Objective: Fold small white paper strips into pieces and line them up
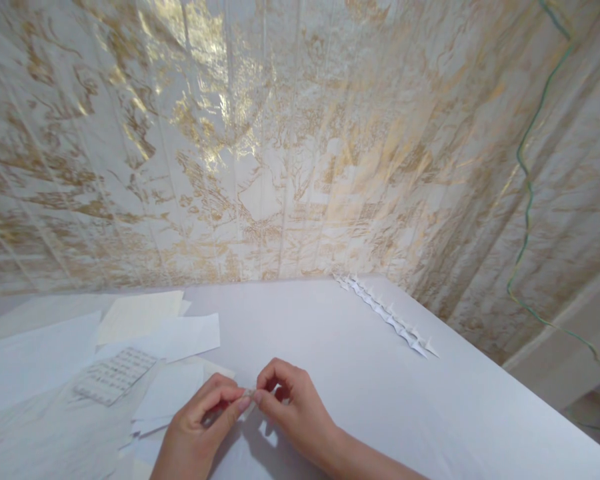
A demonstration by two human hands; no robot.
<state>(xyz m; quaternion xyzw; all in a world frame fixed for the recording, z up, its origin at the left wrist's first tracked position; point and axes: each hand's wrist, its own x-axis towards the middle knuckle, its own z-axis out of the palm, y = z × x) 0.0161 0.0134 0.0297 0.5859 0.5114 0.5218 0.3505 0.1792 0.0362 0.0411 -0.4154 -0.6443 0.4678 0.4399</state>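
Both hands meet low in the middle of the head view, above the white tabletop (290,320). Between thumb and forefinger, my left hand (205,417) pinches a small folded piece of paper (249,393). My right hand (295,410) grips the same piece from the other side, its thumb and forefinger closed at the paper's edge. Fingertips cover most of the piece, so its full shape is hidden. Just left of my left hand lies a stack of small white paper pieces (167,393).
Loose white sheets (35,363), a cream sheet (140,313) and a paper with printed or written lines (117,375) cover the left side. At the back right lies a row of folded pointed paper pieces (387,317). A gold-patterned curtain (260,200) and a green cord (527,200) hang beyond.
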